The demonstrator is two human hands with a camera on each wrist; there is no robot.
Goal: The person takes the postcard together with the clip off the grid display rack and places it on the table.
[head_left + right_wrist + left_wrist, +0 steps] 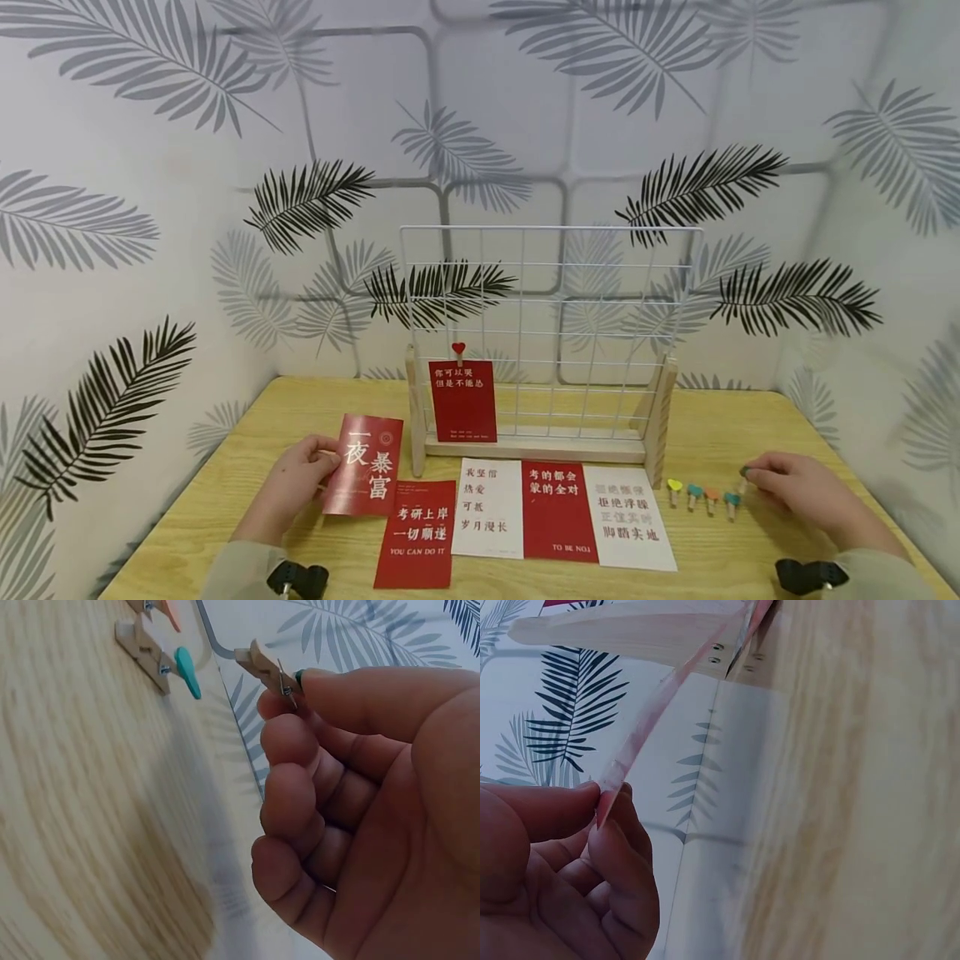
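Note:
My left hand (pixel 313 468) pinches the left edge of a red card (pixel 363 467) with white characters, raised over the table's left side. Seen edge-on in the left wrist view, that card (pixel 649 720) sits between thumb and fingers. My right hand (pixel 798 492) pinches a small wooden clothespin (pixel 266 669) by its green-topped end, above the table at the right. A white wire grid rack (pixel 558 333) on wooden feet stands at the back. On its lower left hangs another red card (pixel 463 408), under a clothespin with a red heart (pixel 459 348).
Below the rack lie a red card (pixel 416 533), a white card (pixel 487 521), a second red card (pixel 559 525) and a second white card (pixel 633 521). Several heart-topped clothespins (pixel 711 497) line up left of my right hand. A patterned wall stands behind the wooden table (pixel 720 408).

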